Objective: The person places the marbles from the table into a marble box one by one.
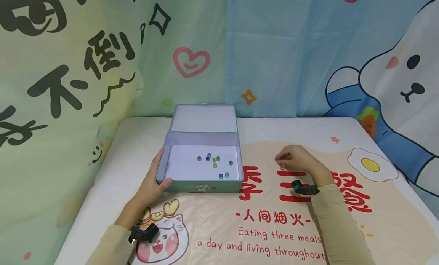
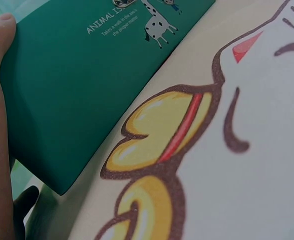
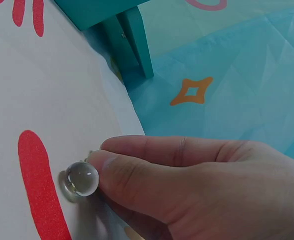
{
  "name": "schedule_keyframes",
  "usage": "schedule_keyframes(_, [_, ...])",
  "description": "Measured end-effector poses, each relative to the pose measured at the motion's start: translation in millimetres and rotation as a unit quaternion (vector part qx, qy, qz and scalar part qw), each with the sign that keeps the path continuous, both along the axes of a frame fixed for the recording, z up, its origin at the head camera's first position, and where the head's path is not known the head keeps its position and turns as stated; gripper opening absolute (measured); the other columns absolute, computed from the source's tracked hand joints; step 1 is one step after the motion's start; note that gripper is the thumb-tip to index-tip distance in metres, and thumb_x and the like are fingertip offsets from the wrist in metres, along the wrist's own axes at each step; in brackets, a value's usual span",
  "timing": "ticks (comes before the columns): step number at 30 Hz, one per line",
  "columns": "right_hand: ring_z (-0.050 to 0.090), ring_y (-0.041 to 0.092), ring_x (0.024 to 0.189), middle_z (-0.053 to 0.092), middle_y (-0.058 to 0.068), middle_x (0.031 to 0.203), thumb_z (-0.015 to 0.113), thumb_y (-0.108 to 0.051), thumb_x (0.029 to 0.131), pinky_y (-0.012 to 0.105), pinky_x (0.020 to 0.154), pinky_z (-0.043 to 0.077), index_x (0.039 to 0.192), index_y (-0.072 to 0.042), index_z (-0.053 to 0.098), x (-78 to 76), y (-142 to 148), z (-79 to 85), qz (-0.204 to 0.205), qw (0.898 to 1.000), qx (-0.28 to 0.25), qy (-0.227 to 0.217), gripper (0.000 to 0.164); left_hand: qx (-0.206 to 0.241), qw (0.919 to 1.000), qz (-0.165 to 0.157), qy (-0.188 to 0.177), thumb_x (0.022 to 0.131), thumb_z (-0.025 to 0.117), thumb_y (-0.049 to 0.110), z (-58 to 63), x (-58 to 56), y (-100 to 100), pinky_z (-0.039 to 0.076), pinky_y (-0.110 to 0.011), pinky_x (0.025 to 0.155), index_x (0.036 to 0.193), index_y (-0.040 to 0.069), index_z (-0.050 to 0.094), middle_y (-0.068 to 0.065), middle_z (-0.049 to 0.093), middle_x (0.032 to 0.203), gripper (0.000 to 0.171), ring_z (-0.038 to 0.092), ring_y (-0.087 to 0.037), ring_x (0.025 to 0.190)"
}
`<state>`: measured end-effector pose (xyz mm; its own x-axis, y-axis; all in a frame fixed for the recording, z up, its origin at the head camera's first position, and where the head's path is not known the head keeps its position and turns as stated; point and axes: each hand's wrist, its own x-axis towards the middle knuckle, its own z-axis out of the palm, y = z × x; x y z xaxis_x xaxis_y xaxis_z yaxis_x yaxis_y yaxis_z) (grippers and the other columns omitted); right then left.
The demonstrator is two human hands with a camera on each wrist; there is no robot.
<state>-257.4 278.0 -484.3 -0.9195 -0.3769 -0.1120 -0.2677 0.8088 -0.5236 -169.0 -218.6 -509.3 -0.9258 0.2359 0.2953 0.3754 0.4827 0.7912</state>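
Observation:
A green tin box [image 1: 202, 186] stands with its lid [image 1: 204, 118] tipped back, and several blue and green glass marbles [image 1: 215, 165] lie inside. My left hand [image 1: 155, 183] grips the box's front left corner, the thumb at the front and the fingers along the left side. To the right of the box, my right hand [image 1: 297, 160] pinches a small marble between thumb and forefinger; the fingertips hide most of it. Just by the thumb, a clear glass marble [image 3: 82, 179] rests on the tablecloth, apart from the box.
The table wears a printed cloth [image 1: 274, 238] with red lettering, a cat and a fried egg. Behind it hangs a printed fabric backdrop [image 1: 267, 48]. Each wrist carries a black strap device [image 1: 304, 188].

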Motion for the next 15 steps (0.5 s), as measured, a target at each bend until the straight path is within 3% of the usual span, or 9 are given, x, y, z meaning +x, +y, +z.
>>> schedule_keyframes(15, [0.064,0.018,0.087,0.068,0.001,0.092,0.070,-0.016,0.085,0.039,0.080,0.055,0.099,-0.013,0.074,2.1,-2.4,3.4,-0.008,1.000,-0.002,0.014,0.014,0.006,0.9999,-0.002,0.008,0.082,0.056,0.065,-1.7,-0.1,-0.1,0.022,-0.074,0.100,0.154,0.029,0.005,-0.014,0.010,0.159,0.095,0.021,-0.048,0.139])
